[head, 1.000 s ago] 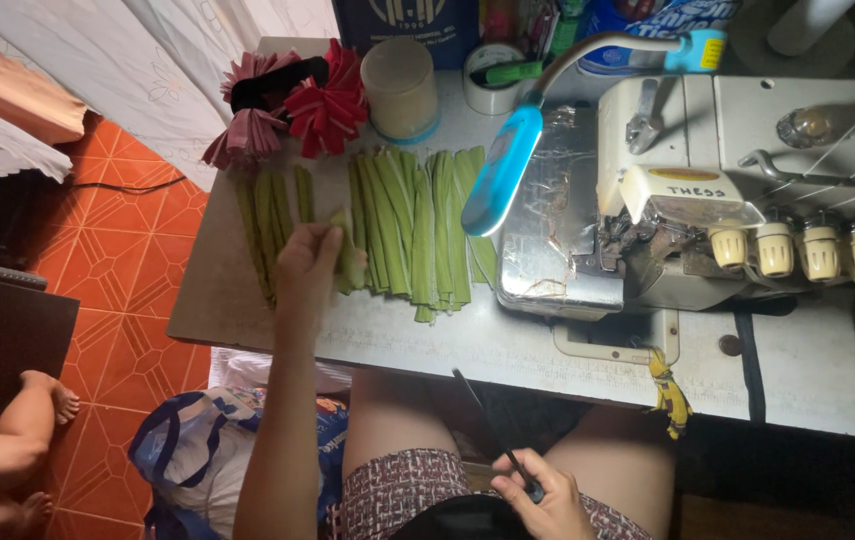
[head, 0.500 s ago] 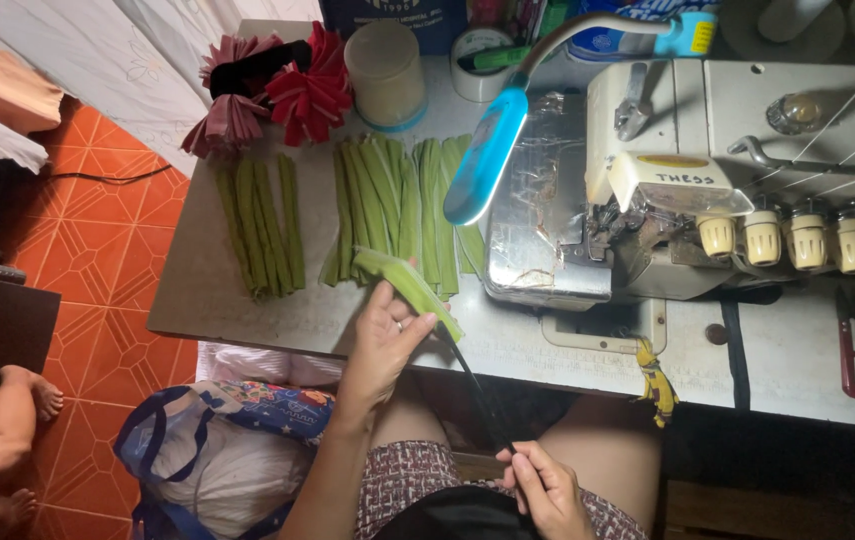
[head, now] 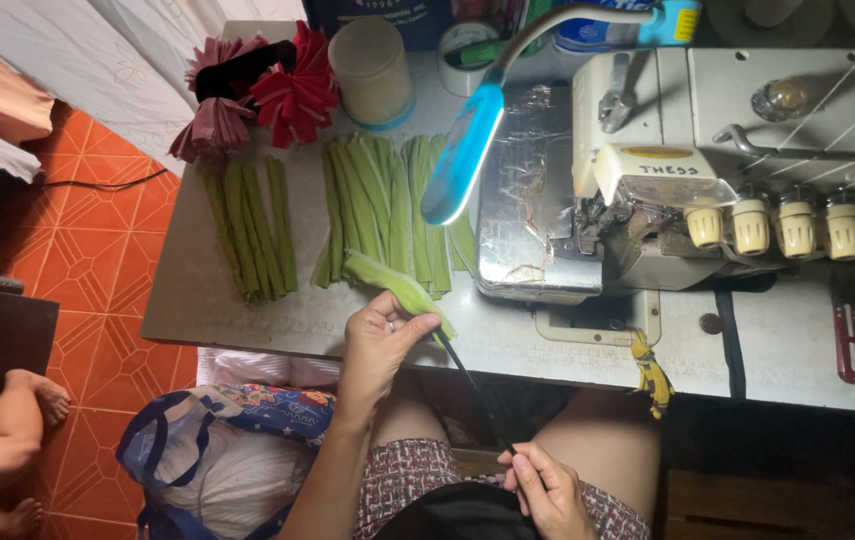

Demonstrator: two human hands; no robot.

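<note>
One green strip (head: 399, 283) now lifted from pile (head: 387, 205) beyond left hand (head: 379, 345), pinched at near bench (head: 277, 325) edge. Right hand (head: 545, 490) closed on thin dark rod (head: 475, 390) over lap, rod tip now at strip end.

Grey overlock sewing machine (head: 737, 130), blue lamp (head: 462, 150), red fabric flowers (head: 292, 90)

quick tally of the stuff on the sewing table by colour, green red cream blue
Green strip piles: 2, a narrow left pile and a wider pile, plus 1 green strip held by the left hand
Red or pink pleated fans: 2
Cream cup: 1
Cream knobs: 4
Blue lamp: 1
Total: 11
The right hand holds a thin dark rod.
</note>
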